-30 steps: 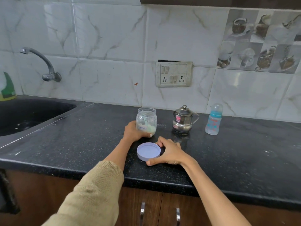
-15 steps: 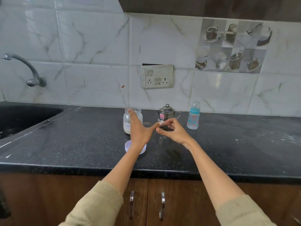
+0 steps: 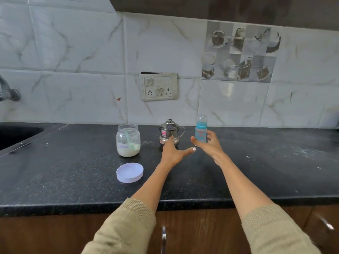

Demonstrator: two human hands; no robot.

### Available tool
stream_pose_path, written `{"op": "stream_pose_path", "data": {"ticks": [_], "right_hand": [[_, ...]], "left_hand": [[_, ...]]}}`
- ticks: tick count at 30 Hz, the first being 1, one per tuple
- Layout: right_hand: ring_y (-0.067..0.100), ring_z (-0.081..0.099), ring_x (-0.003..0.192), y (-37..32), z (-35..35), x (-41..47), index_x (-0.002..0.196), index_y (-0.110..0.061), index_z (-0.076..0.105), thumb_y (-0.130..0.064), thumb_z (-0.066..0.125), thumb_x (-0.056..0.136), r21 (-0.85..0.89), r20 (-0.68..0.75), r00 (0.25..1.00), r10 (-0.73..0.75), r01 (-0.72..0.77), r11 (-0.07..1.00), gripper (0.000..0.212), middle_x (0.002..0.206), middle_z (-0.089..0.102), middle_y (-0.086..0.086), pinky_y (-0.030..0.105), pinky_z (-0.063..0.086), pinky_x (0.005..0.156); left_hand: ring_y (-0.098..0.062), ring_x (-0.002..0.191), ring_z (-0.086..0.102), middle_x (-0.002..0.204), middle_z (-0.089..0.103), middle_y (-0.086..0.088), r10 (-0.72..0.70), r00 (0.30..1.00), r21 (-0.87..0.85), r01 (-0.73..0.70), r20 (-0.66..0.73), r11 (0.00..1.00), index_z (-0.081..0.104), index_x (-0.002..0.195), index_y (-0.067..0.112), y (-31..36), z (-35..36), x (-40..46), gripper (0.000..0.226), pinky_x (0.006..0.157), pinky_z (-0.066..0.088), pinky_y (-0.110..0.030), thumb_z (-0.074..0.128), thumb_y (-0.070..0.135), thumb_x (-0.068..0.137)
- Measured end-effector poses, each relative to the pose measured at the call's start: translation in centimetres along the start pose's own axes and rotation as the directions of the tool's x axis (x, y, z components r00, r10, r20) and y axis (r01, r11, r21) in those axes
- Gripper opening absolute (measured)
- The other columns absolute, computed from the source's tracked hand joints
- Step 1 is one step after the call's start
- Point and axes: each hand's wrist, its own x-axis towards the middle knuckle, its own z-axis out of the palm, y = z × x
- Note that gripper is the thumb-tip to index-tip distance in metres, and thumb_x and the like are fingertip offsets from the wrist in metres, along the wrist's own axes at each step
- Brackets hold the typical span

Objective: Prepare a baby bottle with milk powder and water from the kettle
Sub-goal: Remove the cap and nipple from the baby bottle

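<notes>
My right hand (image 3: 208,143) curls round the small blue-capped clear plastic baby bottle (image 3: 201,132) to bring it closer for filling, while my left hand (image 3: 173,152) hovers slack and empty by the little lidded steel kettle (image 3: 169,132).

Kettle (image 3: 169,132) stands between jar (image 3: 128,140) and bottle (image 3: 201,131); lid (image 3: 129,172) lies nearer.

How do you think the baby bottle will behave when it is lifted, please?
The bottle is tall and narrow, so it probably tips easily. It looks empty, so likely light. Its smooth wall may slip in the right hand.
</notes>
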Motion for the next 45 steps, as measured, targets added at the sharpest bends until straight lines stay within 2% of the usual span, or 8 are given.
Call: {"op": "stream_pose_path", "data": {"ticks": [5, 12, 15, 19, 29, 34, 42, 45], "right_hand": [[0.028, 0.026, 0.142, 2.3, -0.9, 3.7, 0.149, -0.018, 0.018, -0.046, 0.078, 0.069, -0.086, -0.064, 0.996, 0.064, -0.069, 0.994, 0.105, 0.157, 0.019, 0.008, 0.044, 0.029, 0.111], [0.027, 0.027, 0.142, 5.5, -2.2, 9.3, 0.149, -0.016, 0.021, -0.042, 0.080, 0.067, -0.117, -0.078, 0.993, 0.089, -0.098, 0.988, 0.104, 0.156, 0.024, 0.008, 0.045, 0.029, 0.113], [0.025, 0.034, 0.138, 6.2, -2.1, 11.3, 0.147, -0.012, 0.027, -0.038, 0.079, 0.070, -0.080, -0.074, 0.995, 0.072, -0.078, 0.994, 0.097, 0.153, 0.032, 0.009, 0.043, 0.033, 0.111], [0.017, 0.054, 0.114, 6.7, -1.1, 12.6, 0.131, -0.012, 0.050, -0.025, 0.078, 0.073, -0.048, -0.033, 0.999, 0.028, -0.030, 0.998, 0.066, 0.135, 0.055, 0.009, 0.034, 0.045, 0.096], [0.016, 0.058, 0.111, 5.0, 0.2, 7.7, 0.124, -0.015, 0.056, -0.028, 0.081, 0.069, -0.144, -0.058, 0.998, 0.020, -0.028, 0.989, 0.061, 0.124, 0.061, 0.003, 0.027, 0.047, 0.086], [0.011, 0.059, 0.099, 2.5, 2.2, 0.9, 0.117, -0.017, 0.059, -0.028, 0.084, 0.065, -0.132, 0.016, 1.000, 0.019, -0.016, 0.991, 0.059, 0.118, 0.065, 0.002, 0.027, 0.051, 0.085], [0.016, 0.060, 0.108, 0.0, 4.8, -5.9, 0.121, -0.014, 0.057, -0.028, 0.085, 0.065, -0.096, 0.088, 0.996, 0.026, -0.018, 0.995, 0.063, 0.122, 0.063, 0.003, 0.031, 0.049, 0.092], [0.019, 0.058, 0.114, -1.1, 4.8, -7.0, 0.126, -0.013, 0.055, -0.028, 0.083, 0.068, -0.118, 0.194, 0.980, 0.039, -0.017, 0.993, 0.066, 0.127, 0.061, 0.005, 0.033, 0.049, 0.094]], "left_hand": [[-0.026, 0.134, 0.035, 0.147, 0.034, -0.012, 0.016, 0.999, -0.004, -0.016, 0.035, 1.000, 0.027, 0.142, 0.007, 0.3, 3.4, 4.1, 0.101, 0.105, 0.034, -0.035, 0.081, 0.041, 0.064], [-0.027, 0.138, 0.026, 0.151, 0.025, -0.014, -0.023, 0.987, 0.025, 0.019, 0.159, 1.000, 0.021, 0.144, 0.005, -1.5, 7.1, 10.2, 0.090, 0.112, 0.026, -0.039, 0.076, 0.023, 0.074], [-0.028, 0.137, 0.028, 0.151, 0.027, -0.013, -0.036, 0.975, 0.046, 0.026, 0.219, 0.999, 0.021, 0.144, 0.006, -2.0, 8.3, 11.9, 0.087, 0.110, 0.026, -0.038, 0.075, 0.016, 0.075], [-0.027, 0.121, 0.049, 0.129, 0.052, -0.012, -0.014, 0.956, 0.061, -0.004, 0.293, 0.998, 0.042, 0.129, 0.007, -2.0, 9.6, 13.5, 0.065, 0.100, 0.038, -0.036, 0.074, 0.007, 0.073], [-0.022, 0.109, 0.057, 0.118, 0.061, -0.008, 0.035, 0.986, 0.111, -0.054, 0.165, 0.992, 0.050, 0.119, 0.010, -1.9, 6.5, 9.2, 0.056, 0.094, 0.046, -0.035, 0.077, 0.018, 0.071], [-0.017, 0.099, 0.062, 0.111, 0.065, -0.004, 0.061, 0.997, 0.126, -0.067, 0.046, 0.990, 0.055, 0.118, 0.012, -1.4, 2.4, 1.9, 0.055, 0.090, 0.050, -0.039, 0.078, 0.026, 0.069], [-0.020, 0.097, 0.062, 0.110, 0.064, -0.007, 0.029, 0.986, 0.250, 0.013, -0.163, 0.968, 0.055, 0.113, 0.015, -1.1, -1.8, -5.4, 0.052, 0.081, 0.050, -0.031, 0.075, 0.037, 0.071], [-0.024, 0.100, 0.061, 0.113, 0.064, -0.008, 0.054, 0.983, 0.319, 0.005, -0.177, 0.948, 0.054, 0.115, 0.014, -0.5, -3.0, -6.5, 0.057, 0.081, 0.047, -0.033, 0.075, 0.041, 0.069]]}}
